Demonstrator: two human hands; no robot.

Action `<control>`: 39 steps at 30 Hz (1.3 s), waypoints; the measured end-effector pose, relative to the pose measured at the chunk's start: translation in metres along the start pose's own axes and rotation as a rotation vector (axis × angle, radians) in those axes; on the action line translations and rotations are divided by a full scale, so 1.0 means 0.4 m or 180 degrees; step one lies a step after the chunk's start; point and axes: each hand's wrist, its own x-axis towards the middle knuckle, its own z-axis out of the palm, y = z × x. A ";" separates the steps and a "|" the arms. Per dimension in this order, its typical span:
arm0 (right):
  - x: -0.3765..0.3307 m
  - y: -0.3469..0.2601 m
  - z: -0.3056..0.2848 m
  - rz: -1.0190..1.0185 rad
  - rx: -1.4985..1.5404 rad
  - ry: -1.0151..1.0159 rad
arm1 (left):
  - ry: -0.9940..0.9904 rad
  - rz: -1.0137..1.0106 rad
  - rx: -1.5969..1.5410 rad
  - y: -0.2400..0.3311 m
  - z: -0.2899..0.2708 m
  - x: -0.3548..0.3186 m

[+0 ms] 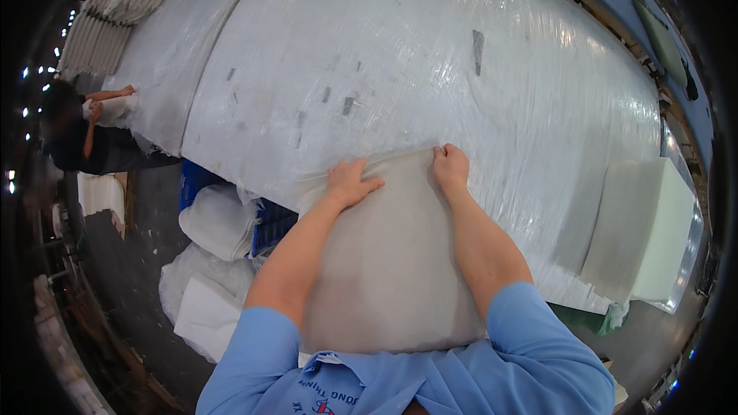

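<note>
A grey foam sheet (388, 261) lies on the plastic-wrapped table (400, 61), its long axis running from the person's chest away toward the far edge. The left hand (350, 182) presses flat, fingers spread, on its far edge; the right hand (450, 167) is curled closed, gripping that edge.

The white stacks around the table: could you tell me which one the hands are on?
The grey-white stack at the near edge, under left hand and right hand; the right-hand stack lies untouched.

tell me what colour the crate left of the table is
Blue; the crate shows in the head view, partly hidden by white bags.
</note>
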 end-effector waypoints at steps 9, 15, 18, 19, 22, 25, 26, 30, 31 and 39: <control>-0.078 -0.185 0.020 -0.0706 -0.0934 -0.1781 | 0.0062 0.0217 0.0229 -0.004 -0.038 -0.037; -0.140 -0.176 0.191 -0.0498 -0.0447 -0.0792 | 0.0285 0.0125 0.0065 -0.013 0.012 -0.032; -0.150 -0.182 0.224 -0.0390 -0.0305 -0.0310 | 0.0574 0.0315 0.0037 -0.037 0.043 -0.009; -0.146 -0.181 0.231 -0.0340 -0.0277 -0.0209 | 0.0499 0.0285 0.0069 -0.038 0.043 0.002; -0.115 -0.171 0.245 -0.0591 -0.0197 -0.0075 | 0.0463 0.0263 -0.0075 -0.035 0.047 0.031; -0.094 -0.165 0.245 -0.0534 -0.0204 -0.0125 | 0.0522 0.0309 -0.0152 -0.042 0.060 0.050; -0.094 -0.168 0.248 -0.0556 -0.0225 -0.0165 | 0.0542 0.0333 -0.0151 -0.044 0.067 0.053; -0.102 -0.168 0.239 -0.0606 -0.0297 -0.0388 | 0.0105 0.0185 -0.0098 -0.047 0.038 0.054; -0.105 -0.174 0.226 -0.0625 -0.0309 -0.0498 | 0.0046 0.0115 -0.0144 -0.050 0.030 0.041; -0.016 -0.109 -0.019 -0.0398 -0.1401 -0.1372 | -0.1032 -0.0167 0.0622 -0.115 -0.141 0.011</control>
